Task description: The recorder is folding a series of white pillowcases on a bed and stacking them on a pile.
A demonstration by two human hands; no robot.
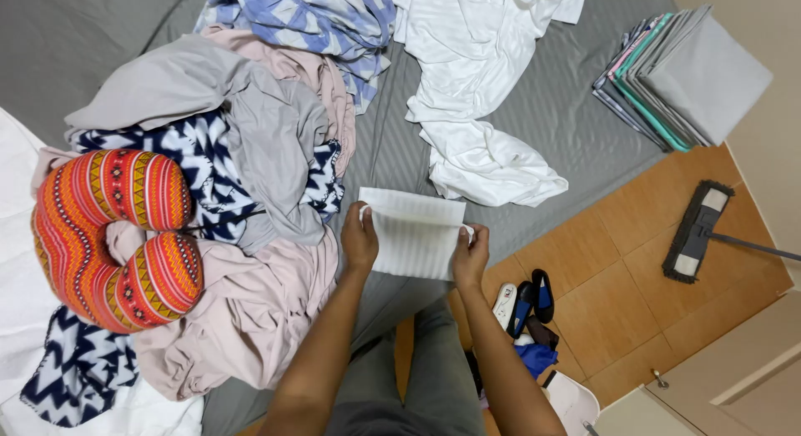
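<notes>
Presently our left hand [360, 238] and right hand [471, 254] each grip one folded white ribbed cloth [415, 233] over the grey bedsheet [534, 110]; we count one orange patterned neck pillow [117, 236].

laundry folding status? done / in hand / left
Done: a neat stack of folded cloths sits at the bed's far right corner. In hand: the left hand and right hand each pinch a side of a small white ribbed cloth, held flat above the grey bed sheet. Left: a crumpled white sheet, a blue-and-white striped piece and the mixed heap of clothes lie unfolded.
</notes>
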